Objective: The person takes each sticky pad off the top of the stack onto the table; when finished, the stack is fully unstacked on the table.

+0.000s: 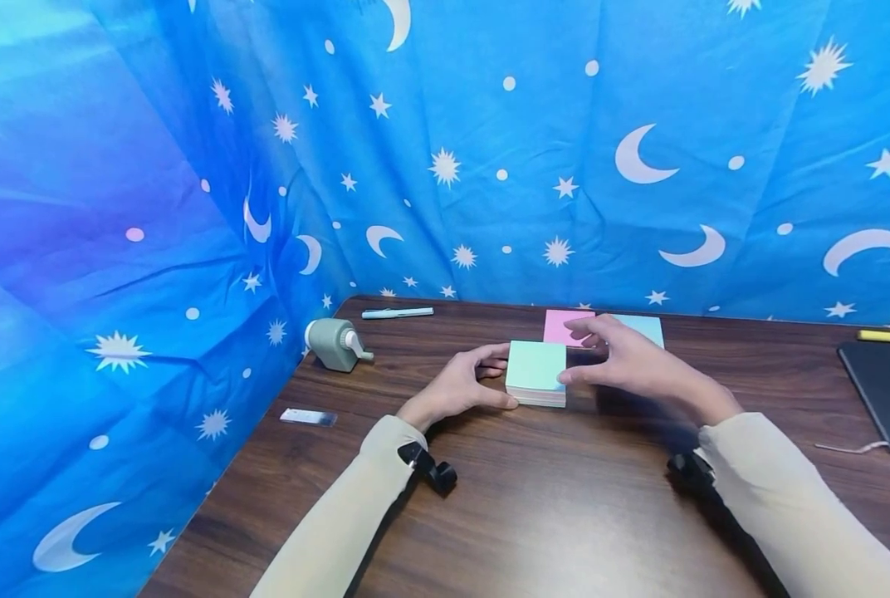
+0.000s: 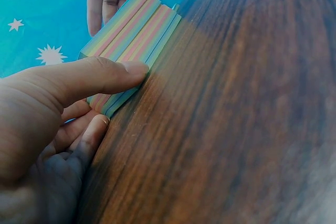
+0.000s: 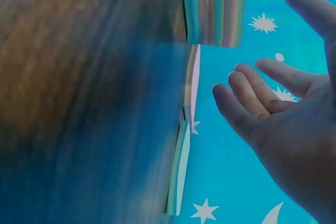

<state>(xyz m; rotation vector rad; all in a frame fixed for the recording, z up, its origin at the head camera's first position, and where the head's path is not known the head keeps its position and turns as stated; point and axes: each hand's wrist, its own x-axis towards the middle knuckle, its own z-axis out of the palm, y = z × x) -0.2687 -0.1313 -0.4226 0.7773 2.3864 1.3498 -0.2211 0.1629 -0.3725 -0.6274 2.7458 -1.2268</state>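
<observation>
Thick square block of pastel sticky notes with a mint-green top sheet (image 1: 536, 371) sits flat on the dark wood-grain desk (image 1: 550, 498), roughly mid-desk, set back toward the far edge.

Left hand (image 1: 456, 388) holds the block's left side: thumb pressed on the near-left corner, fingers (image 1: 490, 355) curled round the far-left edge. Left wrist view shows the thumb flat against the striped side of the stack (image 2: 131, 35).

Right hand (image 1: 635, 361) hovers at the block's right edge, fingers spread and loose, clamped on nothing; motion-blurred, so contact with the block cannot be told. Right wrist view shows its fingers (image 3: 247, 98) apart in the air.

Just behind the block: flat pink note pad (image 1: 562, 325) and flat light-blue note pad (image 1: 643, 328), side by side, close to the far desk edge.

Open room: wide bare desk between block and near edge.

Left edge: grey-green hand-crank pencil sharpener (image 1: 334, 343), small clear plastic strip (image 1: 308, 417). Far edge: pale-blue pen (image 1: 398, 313). Right edge: dark flat tablet (image 1: 889, 390), yellow marker (image 1: 887, 336).

Blue moon-and-star cloth (image 1: 191, 183) walls the far and left sides.
</observation>
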